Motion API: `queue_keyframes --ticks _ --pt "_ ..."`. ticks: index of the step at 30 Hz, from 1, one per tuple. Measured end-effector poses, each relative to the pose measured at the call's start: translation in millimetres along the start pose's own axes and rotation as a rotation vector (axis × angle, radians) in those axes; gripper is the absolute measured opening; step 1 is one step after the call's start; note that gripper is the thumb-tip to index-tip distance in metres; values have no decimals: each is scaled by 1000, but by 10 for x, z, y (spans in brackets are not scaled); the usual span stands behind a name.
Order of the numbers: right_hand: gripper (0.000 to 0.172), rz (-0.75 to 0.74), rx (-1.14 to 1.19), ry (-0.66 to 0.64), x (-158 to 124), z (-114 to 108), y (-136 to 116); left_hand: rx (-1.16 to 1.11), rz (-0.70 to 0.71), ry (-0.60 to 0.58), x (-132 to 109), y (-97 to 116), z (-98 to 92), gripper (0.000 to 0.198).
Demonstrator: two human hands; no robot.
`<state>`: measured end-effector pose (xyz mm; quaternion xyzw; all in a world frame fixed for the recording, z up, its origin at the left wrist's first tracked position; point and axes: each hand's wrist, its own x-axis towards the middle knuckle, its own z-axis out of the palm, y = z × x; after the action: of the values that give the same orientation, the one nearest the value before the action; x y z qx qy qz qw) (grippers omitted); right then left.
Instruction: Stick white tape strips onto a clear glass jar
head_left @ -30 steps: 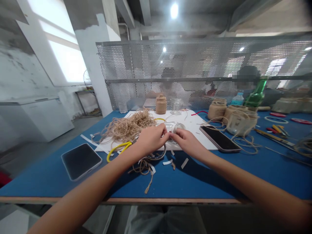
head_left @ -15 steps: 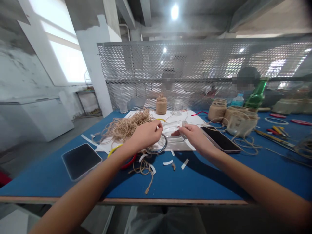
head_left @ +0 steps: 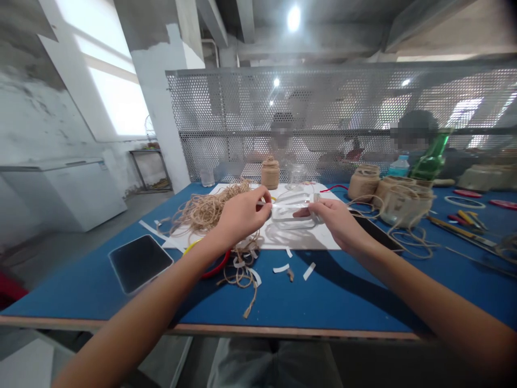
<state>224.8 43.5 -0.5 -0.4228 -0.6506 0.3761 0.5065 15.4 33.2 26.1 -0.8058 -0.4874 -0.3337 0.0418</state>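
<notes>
The person's left hand (head_left: 242, 218) and right hand (head_left: 338, 225) are holding a clear glass jar (head_left: 293, 209) between them, just above a white sheet (head_left: 299, 240) lying on a blue table (head_left: 335, 302). The jar is lying on its side, its long axis running crosswise from hand to hand, straight ahead of the person's chest. The left hand is curling its fingers and pinching the jar's left end between fingertips and thumb, while the right hand is gripping the other end, fingers closing around it. Neither hand is spread, and the two are staying well apart, with the bare glass showing between them. Both hands are equally near the jar.

A heap of jute twine (head_left: 205, 218) is lying just beyond the left wrist, with a yellow and red loop (head_left: 214, 264) beneath that wrist. Small paper strips (head_left: 281, 268) are scattered in front of the sheet, and a dark tablet (head_left: 139, 263) is lying further left. A phone (head_left: 377, 237) is resting beside the right hand. Twine-wrapped jars (head_left: 363, 183) are standing further off on the right, and two people are sitting beyond a perforated metal screen (head_left: 283, 97).
</notes>
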Motion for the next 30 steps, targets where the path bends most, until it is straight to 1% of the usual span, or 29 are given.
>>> queue_keyframes --ticks 3,7,10,14,18,22,30 --pt "25 -18 30 -3 7 -14 1 -13 -34 10 2 2 -6 14" --pt "26 -31 45 8 14 -25 -14 -40 -72 -8 15 -12 10 18" --pt "26 -33 39 22 15 -34 -23 -84 -72 4 25 -31 33 20" --pt "25 -34 40 22 13 -49 -20 -112 -37 8 23 -50 63 17" --pt "25 -33 41 16 6 -54 -19 -49 24 3 25 -63 92 15" --pt "26 -7 61 0 1 -32 -30 61 63 40 46 -85 117 14" --pt "23 -28 173 3 7 14 -8 188 65 64 30 -91 146 14"
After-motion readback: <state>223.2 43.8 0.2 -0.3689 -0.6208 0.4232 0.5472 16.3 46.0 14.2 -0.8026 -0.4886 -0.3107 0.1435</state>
